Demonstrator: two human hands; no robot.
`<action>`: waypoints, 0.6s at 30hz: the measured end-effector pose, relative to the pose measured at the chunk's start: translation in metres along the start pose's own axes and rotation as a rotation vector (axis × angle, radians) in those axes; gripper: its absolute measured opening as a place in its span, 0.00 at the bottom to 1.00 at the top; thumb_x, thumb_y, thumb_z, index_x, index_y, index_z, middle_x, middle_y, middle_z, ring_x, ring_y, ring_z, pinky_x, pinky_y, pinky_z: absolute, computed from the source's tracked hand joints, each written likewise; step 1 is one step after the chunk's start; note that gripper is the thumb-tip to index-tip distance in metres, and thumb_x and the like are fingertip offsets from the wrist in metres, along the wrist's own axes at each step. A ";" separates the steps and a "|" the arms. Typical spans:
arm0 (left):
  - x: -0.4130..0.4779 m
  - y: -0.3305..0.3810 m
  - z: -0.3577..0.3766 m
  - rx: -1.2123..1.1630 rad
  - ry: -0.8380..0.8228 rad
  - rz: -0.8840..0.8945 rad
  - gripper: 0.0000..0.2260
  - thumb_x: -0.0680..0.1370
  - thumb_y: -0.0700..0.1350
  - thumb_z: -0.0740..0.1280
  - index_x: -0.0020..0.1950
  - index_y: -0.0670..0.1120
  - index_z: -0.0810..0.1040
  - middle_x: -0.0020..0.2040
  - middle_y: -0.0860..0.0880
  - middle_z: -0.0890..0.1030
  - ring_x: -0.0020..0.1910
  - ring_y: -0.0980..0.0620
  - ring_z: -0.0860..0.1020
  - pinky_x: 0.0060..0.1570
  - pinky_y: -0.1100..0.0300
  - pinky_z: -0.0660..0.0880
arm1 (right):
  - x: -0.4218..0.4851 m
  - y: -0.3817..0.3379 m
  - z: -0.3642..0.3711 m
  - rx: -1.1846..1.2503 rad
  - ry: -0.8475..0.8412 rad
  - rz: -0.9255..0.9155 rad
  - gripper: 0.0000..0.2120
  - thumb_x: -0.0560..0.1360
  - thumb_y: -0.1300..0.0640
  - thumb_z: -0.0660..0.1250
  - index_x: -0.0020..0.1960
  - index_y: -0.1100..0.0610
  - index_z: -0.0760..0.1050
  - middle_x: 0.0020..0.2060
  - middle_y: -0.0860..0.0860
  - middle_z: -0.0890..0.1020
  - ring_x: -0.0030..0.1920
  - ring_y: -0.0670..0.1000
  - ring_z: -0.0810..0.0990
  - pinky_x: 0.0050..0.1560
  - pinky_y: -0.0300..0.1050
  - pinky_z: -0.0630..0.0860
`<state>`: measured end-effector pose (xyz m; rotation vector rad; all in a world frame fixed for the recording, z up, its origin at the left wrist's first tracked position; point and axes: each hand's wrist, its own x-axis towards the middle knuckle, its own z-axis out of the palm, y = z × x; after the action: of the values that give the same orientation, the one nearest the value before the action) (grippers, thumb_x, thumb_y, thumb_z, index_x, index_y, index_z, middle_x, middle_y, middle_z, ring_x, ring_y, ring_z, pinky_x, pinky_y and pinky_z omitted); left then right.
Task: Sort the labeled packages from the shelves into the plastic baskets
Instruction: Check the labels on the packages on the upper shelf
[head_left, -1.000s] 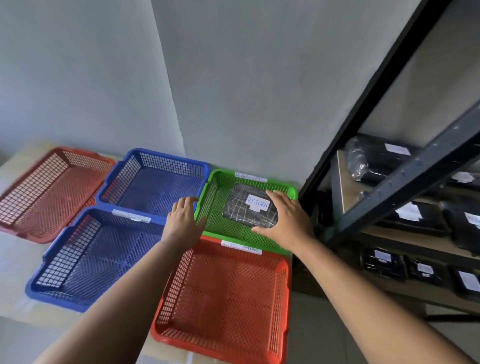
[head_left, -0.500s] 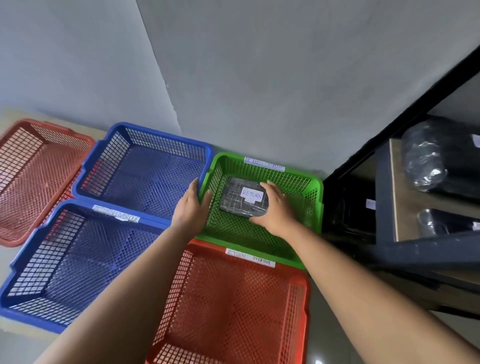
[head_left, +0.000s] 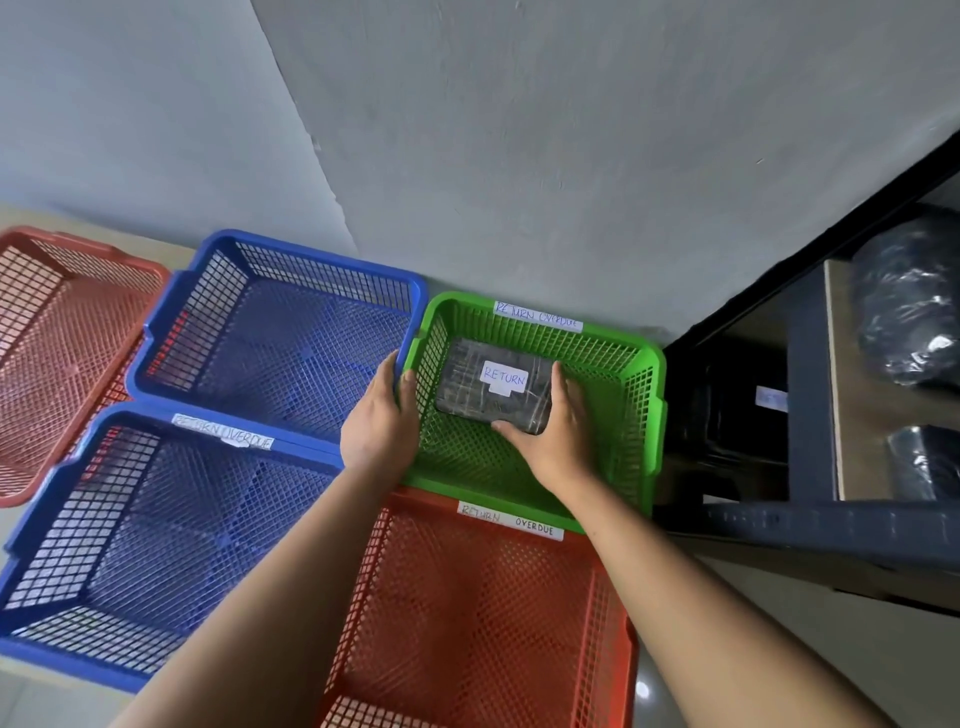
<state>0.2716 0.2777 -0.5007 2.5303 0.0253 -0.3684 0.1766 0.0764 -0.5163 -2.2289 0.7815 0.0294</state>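
Inside the green basket (head_left: 655, 374): 1 black package (head_left: 467, 397) lies flat on the mesh floor, toward the far-left corner. Its white label (head_left: 504, 375), facing up, reads "RETURN".
Grip of the right hand (head_left: 556, 439): grasping the package, thumb along its near edge and fingers up its right side.
Grip of the left hand (head_left: 376, 421): clasped on the green basket's left rim, thumb on the inner side and fingers on the outer side.
Far rim of the green basket: a tape tag (head_left: 537, 315) handwritten "RETURN OVERDUE".
Nearer than the green basket: the near red basket (head_left: 467, 623), its far rim touching the green one. It carries a tape strip (head_left: 511, 521) with the same 2 words.
Left of the green basket: the far blue basket (head_left: 291, 260), rim against rim.
Left of the near red basket: the near blue basket (head_left: 78, 519), with a taped tag on its far rim.
Left edge of view: the far red basket (head_left: 52, 338), beside both blue ones and partly cut off.
Under the 5 baskets: a pale counter (head_left: 15, 215), showing at the far left.
Right of the green basket: a dark metal shelf rack (head_left: 810, 530) holding black wrapped parcels (head_left: 909, 312), 1 with a blurred white label.
Behind everything: a grey wall (head_left: 519, 156).
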 end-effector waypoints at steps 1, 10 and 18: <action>0.000 0.000 -0.001 -0.004 0.002 0.004 0.25 0.87 0.63 0.51 0.82 0.55 0.65 0.74 0.47 0.79 0.68 0.40 0.79 0.62 0.45 0.74 | 0.003 -0.002 0.000 0.012 -0.003 -0.004 0.59 0.67 0.41 0.83 0.86 0.54 0.53 0.75 0.54 0.68 0.74 0.54 0.69 0.74 0.53 0.71; -0.004 -0.001 -0.002 0.015 0.034 0.037 0.24 0.87 0.63 0.52 0.81 0.57 0.65 0.71 0.48 0.81 0.65 0.39 0.81 0.60 0.46 0.75 | 0.029 -0.009 0.012 0.019 0.025 -0.046 0.57 0.66 0.42 0.84 0.85 0.55 0.57 0.71 0.54 0.67 0.70 0.53 0.71 0.71 0.44 0.70; -0.005 -0.002 -0.003 0.022 0.025 0.033 0.25 0.87 0.64 0.51 0.81 0.57 0.65 0.70 0.47 0.82 0.63 0.39 0.82 0.58 0.45 0.76 | 0.033 -0.010 0.012 0.007 -0.004 -0.037 0.57 0.69 0.38 0.81 0.86 0.54 0.53 0.74 0.53 0.64 0.73 0.52 0.68 0.74 0.44 0.67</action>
<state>0.2678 0.2812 -0.4976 2.5536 -0.0110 -0.3262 0.2116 0.0721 -0.5269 -2.2356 0.7370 0.0135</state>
